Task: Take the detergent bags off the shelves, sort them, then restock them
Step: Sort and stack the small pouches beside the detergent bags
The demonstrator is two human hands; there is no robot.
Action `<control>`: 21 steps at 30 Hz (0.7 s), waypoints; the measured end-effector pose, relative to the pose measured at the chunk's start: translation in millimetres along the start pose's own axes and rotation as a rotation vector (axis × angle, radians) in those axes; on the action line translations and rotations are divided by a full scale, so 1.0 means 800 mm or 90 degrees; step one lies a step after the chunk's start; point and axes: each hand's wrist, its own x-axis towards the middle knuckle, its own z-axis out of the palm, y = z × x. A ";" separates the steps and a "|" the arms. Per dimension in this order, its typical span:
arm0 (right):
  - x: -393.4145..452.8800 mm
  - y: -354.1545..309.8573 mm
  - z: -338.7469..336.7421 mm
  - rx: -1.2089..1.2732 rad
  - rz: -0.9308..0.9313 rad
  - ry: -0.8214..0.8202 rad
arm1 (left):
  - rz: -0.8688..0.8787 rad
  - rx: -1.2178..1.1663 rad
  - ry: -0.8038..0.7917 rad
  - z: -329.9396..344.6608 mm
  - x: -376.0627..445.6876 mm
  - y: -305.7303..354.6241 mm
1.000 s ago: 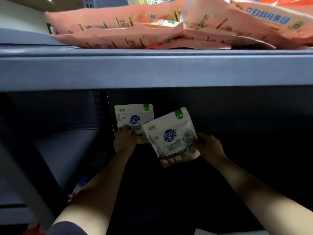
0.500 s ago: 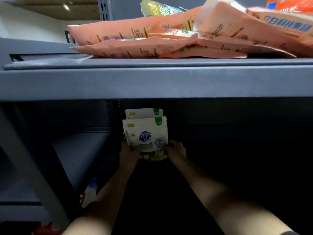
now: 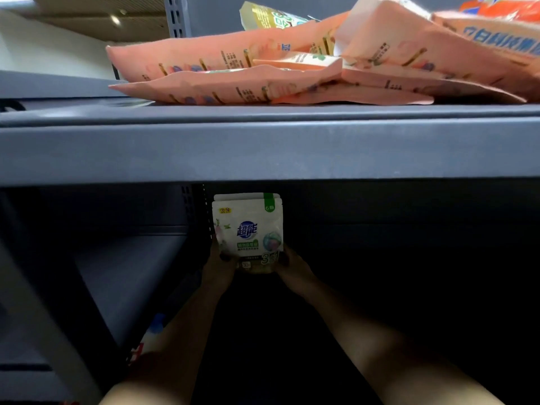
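A white detergent bag (image 3: 248, 229) with a blue logo and green corner stands upright deep in the dark lower shelf. Right behind it stands a second white bag (image 3: 245, 196), only its top edge showing. My left hand (image 3: 219, 268) holds the front bag's lower left corner, and my right hand (image 3: 293, 268) holds its lower right corner. Both forearms reach in from the bottom of the view. On the grey shelf (image 3: 263, 150) above lie several flat pink detergent bags (image 3: 222, 83).
A grey perforated upright (image 3: 175, 16) rises behind the top shelf, with a yellow-green bag (image 3: 271, 17) and an orange bag (image 3: 502, 7) behind the pink ones. A grey diagonal brace (image 3: 35, 302) and a blue-red-white package (image 3: 149, 337) sit at lower left.
The right-hand bag has swung upright and moved left in front of the other bag. Both hands now hold the front bag's lower corners. The view has moved closer.
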 end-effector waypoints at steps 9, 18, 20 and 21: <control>-0.022 -0.002 -0.018 -0.041 -0.014 -0.022 | -0.039 0.060 -0.014 -0.001 -0.013 0.005; -0.043 -0.025 -0.029 -0.078 0.002 -0.025 | -0.053 0.132 -0.018 -0.008 -0.033 0.033; -0.058 -0.030 -0.033 -0.083 -0.008 -0.023 | -0.063 0.148 -0.013 -0.009 -0.040 0.038; -0.067 -0.035 -0.037 -0.091 -0.021 -0.024 | -0.063 0.158 -0.012 -0.010 -0.047 0.043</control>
